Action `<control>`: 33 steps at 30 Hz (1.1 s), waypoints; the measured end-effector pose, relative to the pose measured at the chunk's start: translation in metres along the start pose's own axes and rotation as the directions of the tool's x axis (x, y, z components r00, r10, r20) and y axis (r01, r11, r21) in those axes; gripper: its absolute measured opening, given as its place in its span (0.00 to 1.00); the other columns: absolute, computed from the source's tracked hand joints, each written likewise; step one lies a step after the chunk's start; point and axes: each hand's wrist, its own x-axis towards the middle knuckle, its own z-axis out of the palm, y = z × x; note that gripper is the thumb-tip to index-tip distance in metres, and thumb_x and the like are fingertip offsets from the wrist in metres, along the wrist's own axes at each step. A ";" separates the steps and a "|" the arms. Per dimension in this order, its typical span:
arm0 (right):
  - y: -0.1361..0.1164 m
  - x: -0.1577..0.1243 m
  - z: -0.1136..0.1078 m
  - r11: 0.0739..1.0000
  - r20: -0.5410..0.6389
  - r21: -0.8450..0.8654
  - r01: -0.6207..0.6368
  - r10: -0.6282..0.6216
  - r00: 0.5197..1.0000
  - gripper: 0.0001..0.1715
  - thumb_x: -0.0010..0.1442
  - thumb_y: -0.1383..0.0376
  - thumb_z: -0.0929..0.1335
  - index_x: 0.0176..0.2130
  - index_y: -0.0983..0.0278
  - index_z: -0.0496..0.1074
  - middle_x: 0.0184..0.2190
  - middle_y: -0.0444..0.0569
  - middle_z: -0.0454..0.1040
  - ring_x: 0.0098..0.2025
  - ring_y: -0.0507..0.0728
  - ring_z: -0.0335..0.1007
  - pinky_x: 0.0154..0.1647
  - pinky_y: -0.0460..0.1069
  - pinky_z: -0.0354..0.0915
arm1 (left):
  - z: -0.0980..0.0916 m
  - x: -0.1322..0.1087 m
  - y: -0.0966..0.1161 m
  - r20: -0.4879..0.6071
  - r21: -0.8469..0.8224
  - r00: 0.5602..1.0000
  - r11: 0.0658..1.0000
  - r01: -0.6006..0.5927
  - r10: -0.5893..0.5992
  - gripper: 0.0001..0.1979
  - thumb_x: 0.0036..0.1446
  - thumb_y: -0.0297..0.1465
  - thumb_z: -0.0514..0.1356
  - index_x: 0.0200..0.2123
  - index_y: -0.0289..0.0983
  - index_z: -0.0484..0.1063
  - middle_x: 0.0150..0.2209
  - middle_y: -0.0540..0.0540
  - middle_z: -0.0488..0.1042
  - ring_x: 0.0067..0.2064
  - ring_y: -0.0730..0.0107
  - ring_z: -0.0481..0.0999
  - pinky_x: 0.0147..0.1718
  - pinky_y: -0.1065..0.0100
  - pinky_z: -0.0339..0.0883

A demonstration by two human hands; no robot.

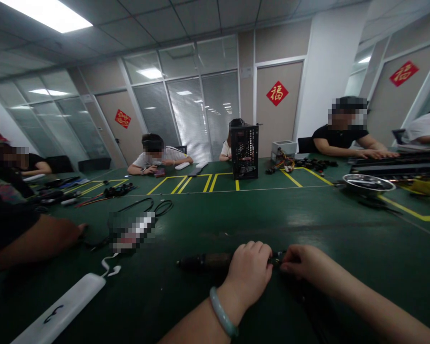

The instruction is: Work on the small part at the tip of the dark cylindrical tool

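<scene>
My left hand (251,267), with a pale green bangle on the wrist, is wrapped round an electric screwdriver (215,260). The dark, cylindrical tool lies nearly level just over the green table, its tapered tip pointing left. At its rear end, my right hand (299,260) pinches with thumb and fingertips what looks like the end of a dark cord (304,298), which runs down toward me. The join between cord and tool is small and dim, so I cannot tell whether they are connected.
A white case marked 3 (59,310) lies at lower left, near a blurred-out item with black cable. Across the green table (208,215) stand a black computer case (245,153), a power supply (284,147) and a metal bowl (368,184). Several people sit around; one's arm (39,241) rests at left.
</scene>
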 end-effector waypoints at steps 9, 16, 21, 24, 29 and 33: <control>-0.001 -0.001 0.002 0.998 -0.033 -0.051 0.047 -0.049 0.998 0.08 0.57 0.60 0.67 0.34 0.62 0.73 0.26 0.44 0.77 0.26 0.54 0.71 0.21 0.44 0.54 | 0.000 0.001 -0.005 -0.025 -0.063 0.999 0.998 -0.030 0.029 0.05 0.57 0.29 0.59 0.37 0.40 0.67 0.37 0.51 0.71 0.40 0.65 0.69 0.38 0.64 0.62; -0.010 -0.005 0.005 0.989 -0.104 -0.096 0.109 -0.119 0.987 0.07 0.57 0.63 0.66 0.32 0.62 0.73 0.27 0.45 0.77 0.28 0.54 0.70 0.24 0.45 0.55 | 0.001 0.001 -0.007 -0.022 -0.093 0.999 0.995 -0.042 0.040 0.05 0.57 0.30 0.60 0.38 0.40 0.68 0.38 0.51 0.71 0.41 0.65 0.69 0.40 0.64 0.62; -0.011 -0.004 0.005 0.991 -0.049 -0.055 0.122 -0.125 0.991 0.08 0.59 0.62 0.66 0.33 0.62 0.73 0.28 0.45 0.77 0.29 0.54 0.71 0.25 0.45 0.55 | 0.003 0.000 -0.008 -0.040 -0.109 0.998 0.993 -0.054 0.050 0.05 0.57 0.31 0.60 0.38 0.39 0.69 0.38 0.50 0.72 0.41 0.64 0.69 0.40 0.63 0.63; -0.009 -0.002 0.004 0.992 -0.033 -0.054 0.113 -0.115 0.993 0.07 0.58 0.62 0.66 0.33 0.62 0.73 0.27 0.44 0.77 0.29 0.54 0.71 0.25 0.44 0.56 | 0.003 0.000 -0.008 -0.037 -0.116 0.998 0.992 -0.054 0.050 0.05 0.58 0.31 0.61 0.38 0.39 0.69 0.38 0.49 0.72 0.41 0.63 0.69 0.39 0.63 0.63; -0.005 0.000 0.003 0.991 -0.015 -0.048 0.125 -0.125 0.992 0.06 0.58 0.63 0.66 0.34 0.62 0.73 0.27 0.43 0.76 0.28 0.53 0.70 0.24 0.44 0.56 | 0.004 0.001 -0.009 -0.045 -0.124 0.998 0.991 -0.048 0.043 0.05 0.58 0.31 0.61 0.38 0.40 0.69 0.38 0.50 0.72 0.41 0.64 0.69 0.40 0.63 0.63; -0.001 0.000 0.003 0.992 -0.003 -0.037 0.124 -0.124 0.992 0.06 0.58 0.63 0.67 0.34 0.62 0.73 0.27 0.43 0.76 0.28 0.53 0.69 0.23 0.44 0.54 | 0.003 0.001 -0.009 -0.028 -0.134 0.998 0.990 -0.053 0.049 0.05 0.58 0.31 0.61 0.38 0.40 0.69 0.38 0.50 0.72 0.41 0.64 0.69 0.39 0.63 0.62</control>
